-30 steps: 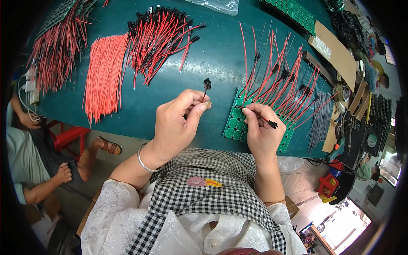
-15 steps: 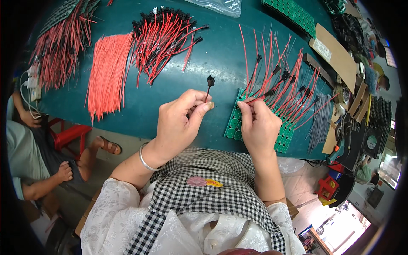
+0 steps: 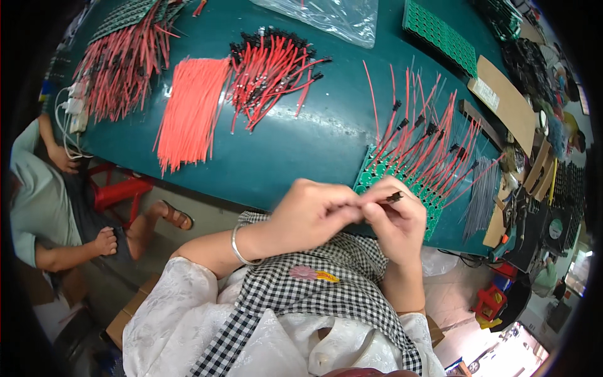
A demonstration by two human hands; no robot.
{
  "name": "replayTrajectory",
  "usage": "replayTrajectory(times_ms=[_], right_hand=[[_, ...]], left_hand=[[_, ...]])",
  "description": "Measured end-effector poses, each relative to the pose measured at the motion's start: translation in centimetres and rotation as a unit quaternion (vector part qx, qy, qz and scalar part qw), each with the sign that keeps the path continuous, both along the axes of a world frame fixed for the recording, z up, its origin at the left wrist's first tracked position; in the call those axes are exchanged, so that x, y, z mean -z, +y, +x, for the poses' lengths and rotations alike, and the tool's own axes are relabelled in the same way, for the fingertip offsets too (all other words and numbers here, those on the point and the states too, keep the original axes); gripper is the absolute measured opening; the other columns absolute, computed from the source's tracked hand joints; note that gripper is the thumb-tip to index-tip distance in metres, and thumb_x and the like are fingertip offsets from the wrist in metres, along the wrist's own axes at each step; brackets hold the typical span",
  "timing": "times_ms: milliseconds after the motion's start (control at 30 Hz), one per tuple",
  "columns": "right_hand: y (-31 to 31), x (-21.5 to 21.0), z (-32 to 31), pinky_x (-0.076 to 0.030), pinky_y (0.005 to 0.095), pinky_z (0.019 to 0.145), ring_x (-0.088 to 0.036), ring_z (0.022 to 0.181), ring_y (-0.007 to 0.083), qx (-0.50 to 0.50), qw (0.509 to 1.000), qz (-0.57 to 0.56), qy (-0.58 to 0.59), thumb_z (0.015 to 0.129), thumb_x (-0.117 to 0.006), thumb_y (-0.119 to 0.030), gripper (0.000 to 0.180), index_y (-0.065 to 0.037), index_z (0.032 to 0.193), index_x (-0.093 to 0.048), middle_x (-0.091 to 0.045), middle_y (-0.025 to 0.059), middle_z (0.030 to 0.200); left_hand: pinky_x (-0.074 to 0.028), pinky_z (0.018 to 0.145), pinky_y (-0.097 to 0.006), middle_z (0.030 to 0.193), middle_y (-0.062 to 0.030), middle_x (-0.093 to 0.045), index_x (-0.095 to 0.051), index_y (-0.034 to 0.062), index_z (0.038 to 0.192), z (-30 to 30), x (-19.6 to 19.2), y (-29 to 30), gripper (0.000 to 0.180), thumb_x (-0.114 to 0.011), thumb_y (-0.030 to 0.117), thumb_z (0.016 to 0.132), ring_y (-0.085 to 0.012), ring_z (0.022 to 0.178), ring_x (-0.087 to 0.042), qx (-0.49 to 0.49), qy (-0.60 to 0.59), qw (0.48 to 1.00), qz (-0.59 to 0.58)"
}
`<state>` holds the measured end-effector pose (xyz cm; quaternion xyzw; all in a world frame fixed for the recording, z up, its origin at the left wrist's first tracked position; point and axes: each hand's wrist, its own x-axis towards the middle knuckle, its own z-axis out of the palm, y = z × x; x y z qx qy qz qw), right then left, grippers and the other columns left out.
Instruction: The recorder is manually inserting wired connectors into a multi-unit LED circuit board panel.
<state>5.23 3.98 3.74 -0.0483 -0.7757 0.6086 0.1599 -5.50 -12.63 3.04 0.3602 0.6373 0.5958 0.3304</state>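
My left hand [image 3: 317,212] and my right hand [image 3: 402,220] meet at the fingertips over the table's near edge, both closed in a pinch. A small black plug connector [image 3: 394,197] of a wire lead juts out among the fingers of my right hand. Whatever lies between my left fingertips is hidden. Just behind my right hand is a green circuit board panel [image 3: 363,178] with round pads. Red and dark wires [image 3: 440,147], some ending in black connectors, stand up from it.
At the left lie a bundle of red wires [image 3: 193,113], a pile of red leads with black connectors [image 3: 270,78] and wired green panels [image 3: 129,63]. Grey wires [image 3: 480,198] and cardboard [image 3: 502,103] are at the right. A seated person [image 3: 56,207] is at the left.
My left hand has moved right and down to meet my right hand, bringing the connector lead along. The connector now shows at my right fingers. The whole view has shifted slightly.
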Motion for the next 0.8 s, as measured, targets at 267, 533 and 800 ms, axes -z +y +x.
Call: replayTrajectory(times_ms=[267,533,800], right_hand=[[2.4,0.8,3.5,-0.048,0.0209,0.054,-0.063,0.064,0.0091,0.243,0.956,0.143,-0.085,0.092,-0.071,0.000,0.006,0.005,0.090,-0.071,-0.069,0.0065,0.082],[3.1,0.5,3.5,-0.054,0.0224,0.057,-0.070,0.067,0.0112,0.264,0.941,-0.004,-0.210,0.091,-0.072,-0.001,0.009,0.006,0.096,-0.074,-0.073,0.0076,0.080],[1.4,3.1,1.6,-0.052,0.0212,0.052,-0.066,0.061,0.0093,0.249,0.965,0.005,-0.084,0.089,-0.073,0.002,0.005,0.004,0.094,-0.073,-0.070,0.0069,0.081]], left_hand=[[-0.055,0.070,-0.041,0.087,-0.0108,-0.067,-0.069,0.0039,0.093,-6.0,-1.1,1.3,0.023,-0.080,0.019,0.080,-0.0323,0.083,-0.066,-0.188,0.484,0.849,-0.100],[-0.049,0.078,-0.043,0.087,-0.0081,-0.065,-0.067,0.0042,0.085,-12.6,2.2,4.1,0.028,-0.077,0.030,0.082,-0.0287,0.089,-0.063,-0.173,0.617,0.715,-0.280],[-0.050,0.061,-0.042,0.075,-0.0117,-0.065,-0.069,0.0012,0.076,-7.3,0.8,1.9,0.023,-0.074,0.021,0.085,-0.0325,0.068,-0.064,-0.133,0.477,0.822,-0.280]])
